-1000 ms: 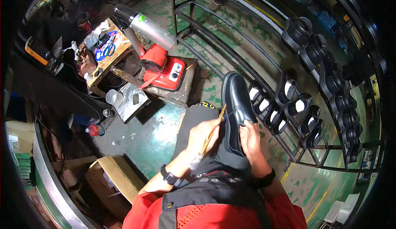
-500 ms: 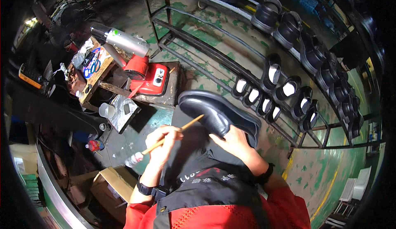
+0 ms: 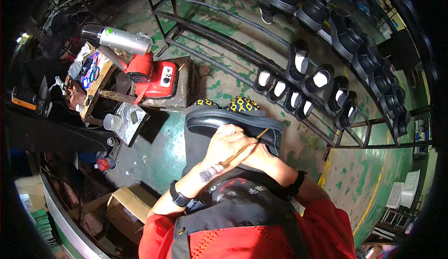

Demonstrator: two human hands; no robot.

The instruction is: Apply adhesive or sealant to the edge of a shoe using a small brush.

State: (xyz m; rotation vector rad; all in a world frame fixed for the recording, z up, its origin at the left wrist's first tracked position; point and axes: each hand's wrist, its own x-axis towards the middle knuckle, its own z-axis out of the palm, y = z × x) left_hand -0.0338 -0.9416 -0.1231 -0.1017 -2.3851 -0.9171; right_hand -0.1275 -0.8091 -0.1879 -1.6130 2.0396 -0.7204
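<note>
A black leather shoe lies across my lap, its toe to the left and the edge of its thick sole on the far side. My right hand grips its near side toward the heel. My left hand is on the shoe's upper, close against the right hand, fingers closed on a thin wooden stick. The stick slants from the shoe back over the left wrist, where its whitish wrapped end shows. Part of the shoe is hidden under both hands.
A red machine with a silver barrel stands on a wooden bench at left, near a white cup. A metal rack of black shoes runs along the right. A cardboard box sits lower left. Yellow-and-black patterned items show beyond the shoe.
My left hand has moved right with the stick, from beside the shoe onto its upper next to my right hand. The shoe has shifted and turned slightly. Patterned items now show behind it.
</note>
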